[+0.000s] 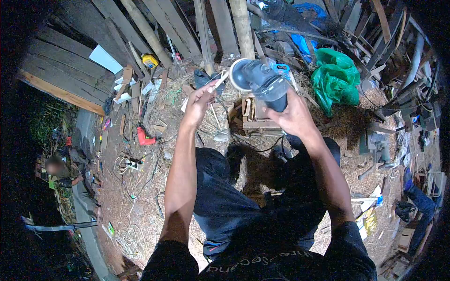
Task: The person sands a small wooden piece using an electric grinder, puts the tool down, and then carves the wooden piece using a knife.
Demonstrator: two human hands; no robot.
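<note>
My left hand [198,105] pinches a small pale wooden piece [221,81], its far end right at the edge of the sander's round pad. Wrapped around the handle of a dark grey disc sander [263,80], my right hand [296,116] keeps the tool raised, with its pale pad tilted toward the left. Below the sander, a small wooden box [262,125] with wooden pieces in it stands on the ground between my feet.
A red power tool [144,136] lies on the ground at left, near a power strip [135,165] with cords. A green plastic bag [335,77] sits at upper right beside scrap wood. Another person [65,171] is at far left. Planks [70,70] line the upper left.
</note>
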